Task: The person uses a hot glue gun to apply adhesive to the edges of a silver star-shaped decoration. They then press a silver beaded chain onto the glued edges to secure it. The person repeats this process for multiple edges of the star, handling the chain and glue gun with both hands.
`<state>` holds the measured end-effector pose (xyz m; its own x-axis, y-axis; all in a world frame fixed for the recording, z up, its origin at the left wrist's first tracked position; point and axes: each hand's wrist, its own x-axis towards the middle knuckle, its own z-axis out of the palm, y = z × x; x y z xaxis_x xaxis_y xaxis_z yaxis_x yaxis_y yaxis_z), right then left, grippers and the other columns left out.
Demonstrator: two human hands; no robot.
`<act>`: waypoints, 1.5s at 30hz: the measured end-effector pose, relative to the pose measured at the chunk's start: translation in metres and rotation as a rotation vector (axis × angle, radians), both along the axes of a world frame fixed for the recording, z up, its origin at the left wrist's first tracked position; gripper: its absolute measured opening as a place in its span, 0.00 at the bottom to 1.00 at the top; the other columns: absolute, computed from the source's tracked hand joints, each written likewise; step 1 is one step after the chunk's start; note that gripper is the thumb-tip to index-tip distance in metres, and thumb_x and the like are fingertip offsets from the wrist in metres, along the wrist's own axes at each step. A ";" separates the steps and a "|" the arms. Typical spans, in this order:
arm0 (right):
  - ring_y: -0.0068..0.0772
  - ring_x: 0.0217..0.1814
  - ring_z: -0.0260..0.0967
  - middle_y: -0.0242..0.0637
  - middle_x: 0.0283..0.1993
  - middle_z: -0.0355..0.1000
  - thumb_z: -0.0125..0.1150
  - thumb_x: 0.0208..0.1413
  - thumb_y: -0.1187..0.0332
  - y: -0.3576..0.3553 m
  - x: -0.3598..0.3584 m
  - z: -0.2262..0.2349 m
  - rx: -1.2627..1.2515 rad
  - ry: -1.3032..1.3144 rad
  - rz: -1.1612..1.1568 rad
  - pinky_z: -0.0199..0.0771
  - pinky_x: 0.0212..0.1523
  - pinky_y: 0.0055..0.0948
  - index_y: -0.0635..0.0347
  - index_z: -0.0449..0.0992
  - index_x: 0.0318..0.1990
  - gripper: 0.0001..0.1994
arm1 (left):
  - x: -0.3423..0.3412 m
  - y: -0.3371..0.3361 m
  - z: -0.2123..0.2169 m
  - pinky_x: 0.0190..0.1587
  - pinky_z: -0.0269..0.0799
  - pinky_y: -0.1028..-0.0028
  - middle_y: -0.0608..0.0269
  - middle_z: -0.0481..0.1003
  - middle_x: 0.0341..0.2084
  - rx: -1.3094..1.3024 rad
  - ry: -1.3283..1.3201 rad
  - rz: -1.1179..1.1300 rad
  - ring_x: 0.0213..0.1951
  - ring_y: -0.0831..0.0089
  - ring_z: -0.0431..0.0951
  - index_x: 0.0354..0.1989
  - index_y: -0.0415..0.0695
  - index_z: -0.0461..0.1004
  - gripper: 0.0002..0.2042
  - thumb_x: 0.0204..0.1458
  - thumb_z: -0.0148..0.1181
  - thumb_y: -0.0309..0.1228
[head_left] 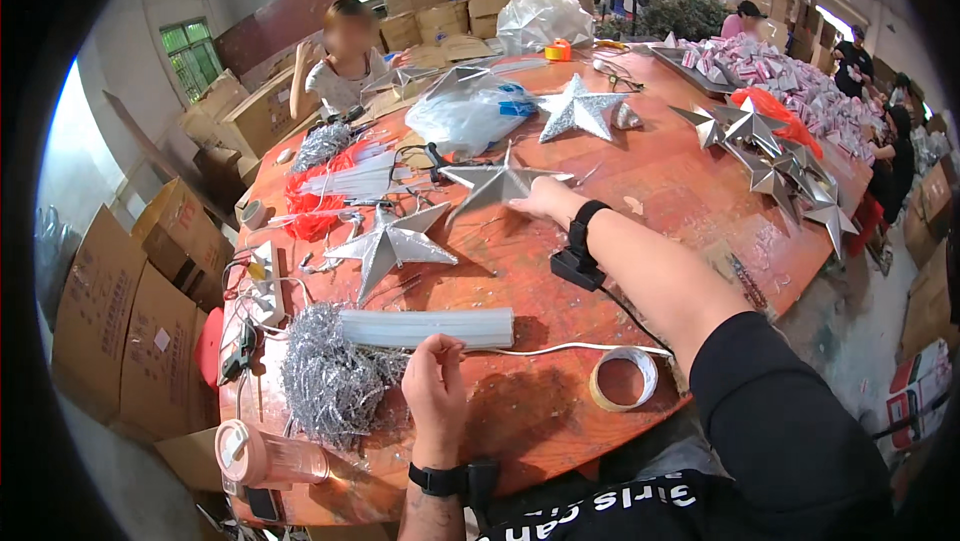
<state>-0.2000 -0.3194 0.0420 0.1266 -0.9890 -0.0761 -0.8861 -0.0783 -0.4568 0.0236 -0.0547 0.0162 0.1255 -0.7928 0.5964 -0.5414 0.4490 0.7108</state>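
Round reddish wooden table (560, 411); silver stars (392, 243), tinsel heap (330, 381), white tube bundle (430, 327), tape roll (623, 378)

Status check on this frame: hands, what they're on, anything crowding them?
Left hand on the silver tinsel pile, beside the white stick bundle. Right hand resting on a silver star. Tape roll and white cord lie near.

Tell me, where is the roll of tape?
In the head view, the roll of tape lies flat near the table's front edge, on the person's right, just under the right forearm and right of the left hand.
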 end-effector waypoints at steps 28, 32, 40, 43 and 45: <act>0.37 0.30 0.72 0.42 0.28 0.74 0.65 0.48 0.65 0.160 -0.490 -0.033 -0.553 -0.129 -0.643 0.72 0.33 0.35 0.64 0.72 0.34 0.12 | 0.002 -0.010 -0.019 0.36 0.72 0.79 0.63 0.74 0.28 0.469 0.409 -0.325 0.30 0.77 0.75 0.32 0.38 0.69 0.04 0.52 0.53 0.15; 0.49 0.48 0.68 0.47 0.40 0.72 0.72 0.40 0.62 0.130 -0.466 -0.042 -0.557 0.261 -0.663 0.68 0.50 0.42 0.63 0.70 0.38 0.22 | 0.010 -0.009 -0.021 0.34 0.71 0.77 0.61 0.72 0.28 0.433 0.458 -0.340 0.28 0.75 0.74 0.31 0.39 0.66 0.06 0.51 0.52 0.14; 0.57 0.50 0.71 0.59 0.49 0.70 0.68 0.41 0.55 0.124 -0.459 -0.016 -0.282 0.244 -0.673 0.72 0.48 0.45 0.73 0.63 0.52 0.36 | -0.001 -0.010 -0.021 0.31 0.71 0.79 0.63 0.71 0.28 0.437 0.417 -0.272 0.28 0.77 0.73 0.32 0.40 0.66 0.06 0.50 0.53 0.14; 0.58 0.48 0.71 0.62 0.43 0.72 0.62 0.43 0.51 0.128 -0.456 0.000 -0.265 0.185 -0.575 0.72 0.46 0.44 0.73 0.69 0.45 0.31 | -0.001 -0.015 -0.026 0.31 0.71 0.80 0.64 0.72 0.28 0.438 0.418 -0.285 0.28 0.77 0.73 0.34 0.39 0.68 0.07 0.50 0.54 0.15; 0.56 0.46 0.73 0.60 0.41 0.73 0.62 0.43 0.52 0.152 -0.434 0.024 -0.231 0.049 -0.521 0.72 0.44 0.43 0.70 0.69 0.46 0.30 | -0.005 -0.016 -0.024 0.31 0.71 0.80 0.64 0.71 0.28 0.455 0.424 -0.295 0.29 0.77 0.73 0.39 0.39 0.68 0.09 0.50 0.54 0.15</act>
<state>-0.6344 -0.1676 0.0660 -0.3803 -0.9116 0.1561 -0.8543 0.2816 -0.4369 0.0184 -0.0703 -0.0081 0.0151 -0.9896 0.1430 -0.0757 0.1414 0.9870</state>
